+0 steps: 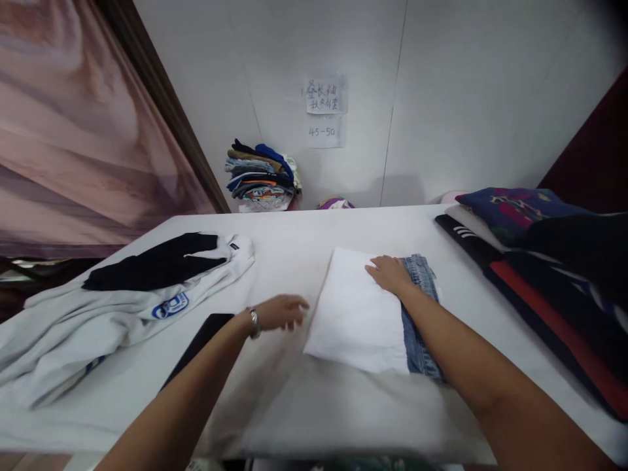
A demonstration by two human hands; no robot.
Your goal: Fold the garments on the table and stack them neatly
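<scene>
Bare forearms (471, 350) diverge: flat right hand (391, 275) seemingly steadies squarish white cloth (356, 320) beside blue denim (415, 337). Empty left hand (280, 312) hovers apart.

Forearms (446, 340) bare, right hand (390, 273) bare too. Left wrist (264, 316): silver-toned band (254, 323), shiny, narrow; watch or bracelet, can't tell from where I stand.
</scene>
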